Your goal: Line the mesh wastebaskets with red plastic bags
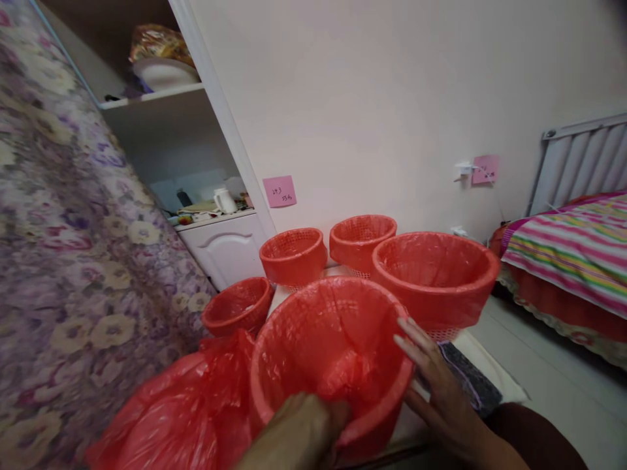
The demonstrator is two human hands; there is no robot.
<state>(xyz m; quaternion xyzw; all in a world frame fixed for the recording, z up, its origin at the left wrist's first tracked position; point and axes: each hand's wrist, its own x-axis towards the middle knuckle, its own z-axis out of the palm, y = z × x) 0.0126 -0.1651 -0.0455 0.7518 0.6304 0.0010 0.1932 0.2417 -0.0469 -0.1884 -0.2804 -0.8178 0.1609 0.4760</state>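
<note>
A round basket lined with a red plastic bag (333, 352) stands right in front of me. My left hand (313, 427) reaches over its near rim into the bag, fingers closed on the red liner. My right hand (434, 382) lies flat against the basket's right outer side, fingers spread. Another red-lined basket (435, 277) stands just behind on the right. Two more red-lined baskets, one (292, 256) left of the other (362, 240), stand by the wall, and a smaller one (238, 305) sits at the left.
A heap of loose red plastic bags (181, 411) lies at my lower left. A floral curtain (73, 248) fills the left. Behind are a white cupboard (228, 245) with shelves, a wall with pink notes (279, 191), and a bed with a striped cover (573, 251) at the right.
</note>
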